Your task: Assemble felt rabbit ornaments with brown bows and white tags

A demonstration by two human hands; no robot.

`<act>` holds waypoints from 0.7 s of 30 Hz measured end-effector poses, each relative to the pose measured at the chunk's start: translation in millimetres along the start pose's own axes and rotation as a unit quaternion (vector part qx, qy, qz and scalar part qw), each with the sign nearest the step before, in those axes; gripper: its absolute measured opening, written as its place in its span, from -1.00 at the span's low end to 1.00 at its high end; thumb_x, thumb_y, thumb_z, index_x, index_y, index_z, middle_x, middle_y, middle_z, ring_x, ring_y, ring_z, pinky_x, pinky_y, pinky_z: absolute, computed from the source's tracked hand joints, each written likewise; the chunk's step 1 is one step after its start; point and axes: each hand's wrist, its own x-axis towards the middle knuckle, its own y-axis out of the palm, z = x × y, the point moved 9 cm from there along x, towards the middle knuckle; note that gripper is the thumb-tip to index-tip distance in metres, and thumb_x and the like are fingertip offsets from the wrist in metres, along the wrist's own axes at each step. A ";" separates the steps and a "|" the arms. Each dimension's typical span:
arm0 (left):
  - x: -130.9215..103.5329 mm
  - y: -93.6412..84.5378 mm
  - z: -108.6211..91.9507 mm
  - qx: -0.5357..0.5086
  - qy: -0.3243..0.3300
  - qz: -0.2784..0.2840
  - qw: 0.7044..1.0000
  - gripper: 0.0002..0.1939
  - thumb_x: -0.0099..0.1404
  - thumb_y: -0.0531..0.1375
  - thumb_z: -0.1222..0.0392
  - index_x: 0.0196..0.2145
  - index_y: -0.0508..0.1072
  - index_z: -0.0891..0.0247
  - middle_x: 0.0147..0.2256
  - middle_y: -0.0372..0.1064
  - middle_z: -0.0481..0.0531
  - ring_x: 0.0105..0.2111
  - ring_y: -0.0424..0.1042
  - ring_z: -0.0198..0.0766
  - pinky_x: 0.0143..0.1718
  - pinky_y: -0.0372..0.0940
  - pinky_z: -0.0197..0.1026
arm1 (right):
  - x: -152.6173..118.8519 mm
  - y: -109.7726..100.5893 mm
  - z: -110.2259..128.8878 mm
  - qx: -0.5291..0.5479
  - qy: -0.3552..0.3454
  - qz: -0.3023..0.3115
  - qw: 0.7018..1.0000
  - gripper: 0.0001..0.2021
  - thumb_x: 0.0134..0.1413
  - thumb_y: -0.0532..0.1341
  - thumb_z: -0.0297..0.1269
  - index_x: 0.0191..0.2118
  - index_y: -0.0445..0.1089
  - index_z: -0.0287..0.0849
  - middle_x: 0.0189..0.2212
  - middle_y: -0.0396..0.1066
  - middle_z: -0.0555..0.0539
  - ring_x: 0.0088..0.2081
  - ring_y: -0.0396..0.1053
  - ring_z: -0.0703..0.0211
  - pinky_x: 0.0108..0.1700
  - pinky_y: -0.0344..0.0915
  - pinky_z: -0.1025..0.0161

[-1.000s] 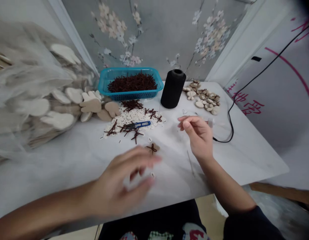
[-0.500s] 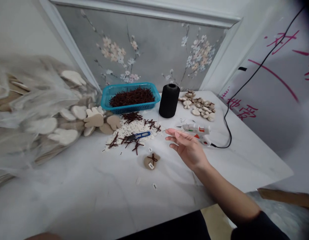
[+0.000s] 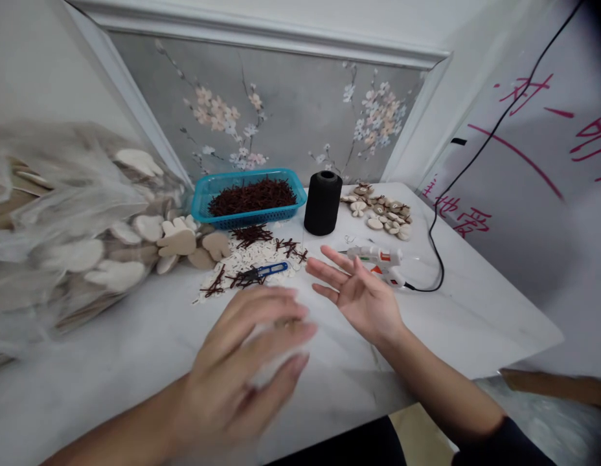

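Note:
My left hand point(image 3: 249, 359) is raised over the front of the table, blurred, with its fingers spread apart. Behind those fingers lies a small beige padded piece point(image 3: 287, 321), mostly hidden. My right hand point(image 3: 361, 294) is palm-up and open beside it, holding nothing, just in front of a white glue gun point(image 3: 378, 256). Beyond my left hand lie blue-handled thread snips point(image 3: 272, 268), brown cord bows point(image 3: 252, 235) and a spread of small white labels point(image 3: 239, 259).
At the back, a blue basket point(image 3: 198, 204) full of brown bows stands beside a black thread cone point(image 3: 322, 204). Finished-looking padded pieces point(image 3: 390, 213) are heaped at right. A clear plastic bag point(image 3: 81, 220) of bunny-shaped pieces fills the left. The glue gun's black cord point(image 3: 442, 259) rises along the board.
My left hand has come in from the lower left to above the beige piece and now covers much of it. My right hand's fingers have spread wider. The view has shifted slightly.

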 end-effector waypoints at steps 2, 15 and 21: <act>15.8 10.0 14.8 -0.002 0.023 -0.012 1.000 -0.60 0.20 0.19 0.35 -0.02 0.35 0.01 -0.15 0.39 0.03 -0.08 0.38 -0.13 -0.06 0.35 -0.03 | -2.2 9.3 -1.4 -0.008 0.015 0.034 0.999 -0.52 0.25 -0.08 0.05 0.12 0.27 -0.08 0.06 0.38 -0.16 0.16 0.25 -0.01 0.12 0.22 -0.07; 27.2 25.9 74.6 -0.074 -0.153 -0.016 0.985 -0.83 0.30 0.16 0.24 -0.20 0.54 0.16 -0.21 0.46 -0.01 -0.25 0.45 -0.30 -0.22 0.37 -0.27 | -17.9 40.2 -14.2 -0.039 0.053 0.162 0.985 -0.38 0.26 -0.25 0.16 0.10 0.33 -0.06 0.21 0.18 -0.12 0.24 0.11 -0.01 0.11 0.25 -0.09; 25.8 30.3 78.6 -0.113 -0.184 0.005 0.976 -0.83 0.29 0.16 0.22 -0.25 0.57 0.12 -0.28 0.49 -0.03 -0.33 0.46 -0.31 -0.28 0.39 -0.28 | -17.5 41.9 -16.1 -0.028 0.058 0.175 0.982 -0.41 0.27 -0.21 0.15 0.06 0.38 -0.04 0.19 0.22 -0.12 0.22 0.15 -0.02 0.09 0.26 -0.11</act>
